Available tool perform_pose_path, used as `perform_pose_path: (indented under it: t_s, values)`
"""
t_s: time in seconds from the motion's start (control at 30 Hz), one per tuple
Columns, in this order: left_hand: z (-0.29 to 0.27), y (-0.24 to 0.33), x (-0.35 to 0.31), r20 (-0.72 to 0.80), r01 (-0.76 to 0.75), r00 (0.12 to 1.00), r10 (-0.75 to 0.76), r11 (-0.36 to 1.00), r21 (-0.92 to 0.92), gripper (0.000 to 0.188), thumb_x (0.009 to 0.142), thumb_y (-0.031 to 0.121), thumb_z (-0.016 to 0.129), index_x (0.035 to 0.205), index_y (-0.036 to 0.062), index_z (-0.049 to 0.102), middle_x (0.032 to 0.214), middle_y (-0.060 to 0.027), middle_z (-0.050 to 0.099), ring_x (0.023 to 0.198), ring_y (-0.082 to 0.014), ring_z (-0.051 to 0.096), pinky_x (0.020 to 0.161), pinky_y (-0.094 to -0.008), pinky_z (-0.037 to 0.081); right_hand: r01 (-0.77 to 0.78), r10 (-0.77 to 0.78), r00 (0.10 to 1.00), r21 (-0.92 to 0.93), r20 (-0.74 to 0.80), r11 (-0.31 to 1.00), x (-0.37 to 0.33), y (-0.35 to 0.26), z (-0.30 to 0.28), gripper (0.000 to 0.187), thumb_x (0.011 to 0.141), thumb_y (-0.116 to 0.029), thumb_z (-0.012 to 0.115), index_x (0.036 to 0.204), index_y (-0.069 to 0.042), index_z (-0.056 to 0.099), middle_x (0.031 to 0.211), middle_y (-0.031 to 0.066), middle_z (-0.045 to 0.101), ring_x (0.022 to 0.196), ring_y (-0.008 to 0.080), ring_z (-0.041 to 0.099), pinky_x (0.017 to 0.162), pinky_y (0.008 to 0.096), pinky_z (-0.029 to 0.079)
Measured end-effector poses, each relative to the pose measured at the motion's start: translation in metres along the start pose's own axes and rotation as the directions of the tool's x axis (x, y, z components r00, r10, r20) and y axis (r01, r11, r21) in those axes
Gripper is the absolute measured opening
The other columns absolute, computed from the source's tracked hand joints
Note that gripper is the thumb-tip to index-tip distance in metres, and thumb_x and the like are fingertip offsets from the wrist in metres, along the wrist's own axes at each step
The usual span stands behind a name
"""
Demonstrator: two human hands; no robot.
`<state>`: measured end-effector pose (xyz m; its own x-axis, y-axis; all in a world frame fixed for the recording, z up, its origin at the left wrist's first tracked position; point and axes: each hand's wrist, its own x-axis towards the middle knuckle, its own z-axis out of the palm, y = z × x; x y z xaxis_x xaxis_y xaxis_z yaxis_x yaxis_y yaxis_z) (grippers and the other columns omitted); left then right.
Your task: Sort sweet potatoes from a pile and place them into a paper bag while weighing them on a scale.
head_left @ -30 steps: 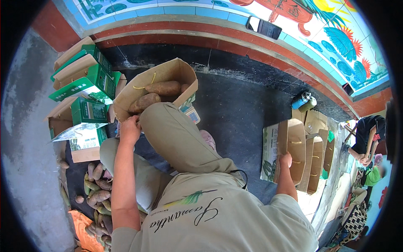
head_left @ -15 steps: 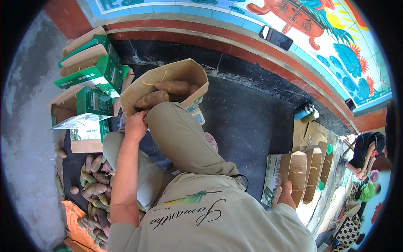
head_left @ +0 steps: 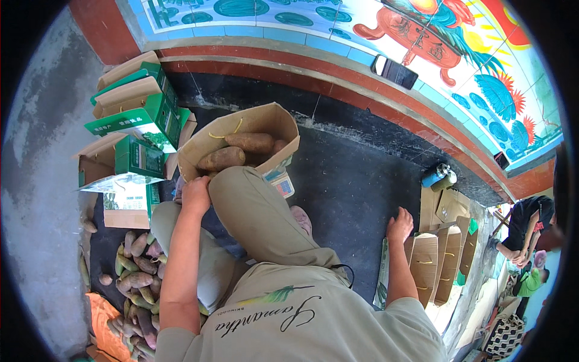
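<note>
An open brown cardboard carton [head_left: 280, 123] stands in front of my knees, with several large brown tubers [head_left: 250, 142], resembling sweet potatoes, inside and a yellow cord handle on its far side. At the carton's near left corner, my left hand [head_left: 196, 194] is closed on the rim; its fingertips are partly hidden. My right hand [head_left: 400, 225] is out to the right above the dark floor, holding nothing, with its fingers apart and slightly bent. Just beyond it stand open cardboard cartons [head_left: 424, 256] with yellow handles.
Green and white cartons [head_left: 145, 123] stand open at the left. Loose tubers [head_left: 137, 279] lie heaped beside my left leg, by an orange sack [head_left: 104, 329]. Bottles [head_left: 435, 176] stand near the tiled wall; a phone [head_left: 395, 71] rests on its ledge. Another person [head_left: 526, 226] is far right.
My right hand has come away from the cartons at the right and moved forward over the floor. My left hand stays at the tuber carton's rim. The view has shifted slightly.
</note>
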<state>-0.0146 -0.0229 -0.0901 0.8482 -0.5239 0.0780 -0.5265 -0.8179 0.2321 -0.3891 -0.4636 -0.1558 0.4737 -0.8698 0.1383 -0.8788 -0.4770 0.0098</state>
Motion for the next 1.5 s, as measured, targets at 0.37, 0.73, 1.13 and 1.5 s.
perform_pose_path:
  t_s: [0.37,0.73,1.13,1.5]
  values:
    - [-0.018,-0.009,-0.015,-0.064,0.050,0.997,-0.040,0.986,0.161,0.018,0.077,0.008,0.051,0.088,0.0112,0.064,0.091,-0.0090,0.063,0.096,-0.0273,0.056,0.083,-0.0393,0.042,0.391,-0.410,0.912,0.293,0.002,0.872,0.006,-0.100,0.025,0.029,0.074,-0.014,0.064,0.102,-0.008,0.060,0.111,0.0093,0.058,0.108,0.0278,0.050,0.092,0.0399,0.038]
    - [-0.034,-0.016,-0.035,-0.256,0.231,0.947,-0.192,0.964,0.130,0.022,0.077,0.005,0.047,0.090,0.0107,0.064,0.093,-0.0083,0.063,0.095,-0.0265,0.056,0.089,-0.0455,0.039,0.492,-0.562,0.827,0.470,0.010,0.732,0.001,-0.158,0.004,0.021,0.074,-0.007,0.061,0.095,-0.006,0.062,0.101,0.0112,0.060,0.096,0.0313,0.056,0.083,0.0391,0.046]
    - [-0.044,-0.013,-0.039,-0.416,0.139,0.894,-0.167,0.985,-0.097,0.016,0.076,0.003,0.051,0.086,0.0064,0.063,0.081,-0.0136,0.064,0.079,-0.0317,0.060,0.075,-0.0426,0.044,0.520,-0.623,0.782,0.553,-0.001,0.651,0.000,-0.186,0.008,0.019,0.075,-0.008,0.061,0.094,-0.005,0.063,0.098,0.0120,0.060,0.094,0.0311,0.058,0.081,0.0385,0.047]
    - [-0.031,0.041,-0.008,-0.303,-0.079,0.952,0.041,0.990,-0.115,0.018,0.072,0.014,0.065,0.087,0.0044,0.062,0.084,-0.0139,0.062,0.084,-0.0316,0.058,0.079,-0.0413,0.043,0.748,-0.689,0.604,0.585,-0.401,0.315,0.027,-0.312,-0.055,0.021,0.073,-0.004,0.059,0.094,-0.005,0.060,0.098,0.0112,0.060,0.094,0.0302,0.056,0.081,0.0388,0.046]
